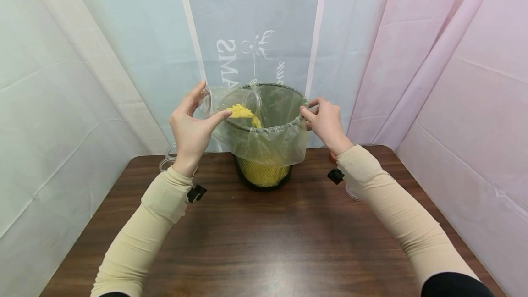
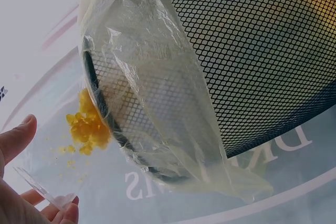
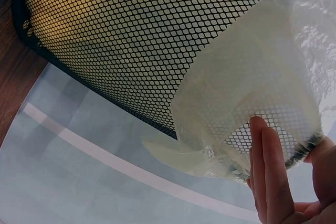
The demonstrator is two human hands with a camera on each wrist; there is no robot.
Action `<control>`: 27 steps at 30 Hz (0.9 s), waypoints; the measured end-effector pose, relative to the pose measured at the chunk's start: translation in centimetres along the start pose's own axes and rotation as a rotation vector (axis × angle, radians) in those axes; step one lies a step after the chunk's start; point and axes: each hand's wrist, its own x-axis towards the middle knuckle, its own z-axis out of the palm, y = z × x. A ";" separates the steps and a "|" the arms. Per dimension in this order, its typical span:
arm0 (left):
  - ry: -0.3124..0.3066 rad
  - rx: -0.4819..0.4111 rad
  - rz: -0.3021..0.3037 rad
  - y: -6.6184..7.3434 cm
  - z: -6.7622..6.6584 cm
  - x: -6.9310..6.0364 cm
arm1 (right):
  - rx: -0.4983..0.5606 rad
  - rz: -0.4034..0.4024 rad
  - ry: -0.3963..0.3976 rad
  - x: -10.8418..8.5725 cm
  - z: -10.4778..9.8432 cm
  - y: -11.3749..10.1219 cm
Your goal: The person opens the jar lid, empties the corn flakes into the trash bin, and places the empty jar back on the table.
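A black mesh wastebasket [image 1: 243,168] stands upright at the back of the table, lined with a thin translucent bag [image 1: 272,148] folded over its rim. Yellow matter shows through its lower mesh. My left hand [image 1: 190,129] holds a clear plastic jar [image 1: 220,95] on its side over the left rim, thumb below and fingers around its base. Small yellow pieces [image 1: 241,111] spill from the jar's mouth into the basket; the left wrist view shows the yellow clump [image 2: 88,127] beside the rim. My right hand [image 1: 328,123] pinches the bag-covered rim on the right, fingers outside the mesh [image 3: 147,51].
Clear round plastic pieces [image 1: 167,164] lie at the table's back left, partly behind my left wrist. Near my right wrist are another clear round piece [image 1: 353,192] and a reddish object [image 1: 332,158], mostly hidden. A printed cloth [image 1: 255,13] hangs behind the brown table [image 1: 264,233].
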 end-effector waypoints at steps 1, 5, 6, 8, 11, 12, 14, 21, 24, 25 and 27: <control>0.002 -0.001 0.001 0.0 0.0 0.0 | -0.001 -0.001 0.002 0.0 0.0 0.0; 0.009 0.000 0.006 0.2 0.0 0.0 | -0.003 -0.002 0.004 0.0 0.0 0.0; 0.011 0.001 0.007 0.3 0.0 0.1 | -0.001 -0.001 0.004 0.0 0.0 0.0; 0.015 0.005 0.012 0.4 0.0 0.1 | 0.001 0.000 0.002 0.0 0.0 0.1; 0.019 0.018 0.023 0.5 -0.1 0.2 | 0.001 0.003 0.001 0.0 -0.1 0.1; 0.021 0.027 0.028 0.6 -0.1 0.3 | -0.003 0.000 0.002 0.0 -0.1 0.1; 0.025 0.041 0.039 0.7 -0.1 0.3 | -0.011 -0.004 0.005 0.0 -0.1 0.1; 0.035 0.062 0.100 0.7 0.0 0.4 | -0.002 0.001 0.000 0.0 -0.1 0.0; 0.037 0.068 0.111 0.6 0.1 0.3 | -0.003 0.002 -0.002 0.0 0.0 0.0; 0.037 0.070 0.114 0.6 0.1 0.3 | -0.005 0.000 -0.001 0.0 0.0 0.0; 0.038 0.073 0.119 0.7 0.1 0.3 | -0.005 -0.002 0.001 0.0 0.0 0.0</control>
